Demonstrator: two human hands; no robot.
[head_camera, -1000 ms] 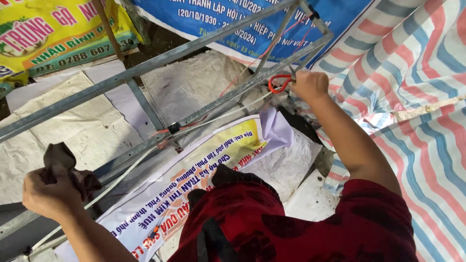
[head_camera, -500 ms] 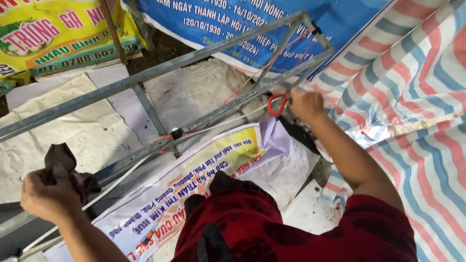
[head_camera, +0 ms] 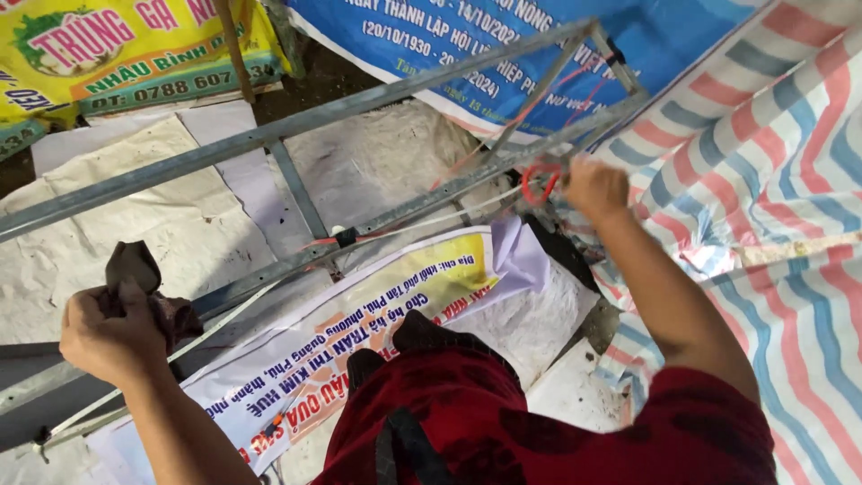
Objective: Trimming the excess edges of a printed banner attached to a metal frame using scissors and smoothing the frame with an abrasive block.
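Item: our left hand (head_camera: 112, 334), clenched on a dark rag (head_camera: 144, 292), low beside the grey metal frame (head_camera: 296, 126). Item: our right hand (head_camera: 594, 187), closed on a red loop of cord (head_camera: 539, 182) at the frame's far rail, beside the striped tarpaulin (head_camera: 772, 171). Item: printed banners (head_camera: 359, 332) and white sheeting (head_camera: 126, 224) beneath the frame.

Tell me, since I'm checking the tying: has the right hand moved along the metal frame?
No. The right hand stays at the red loop on the metal frame.
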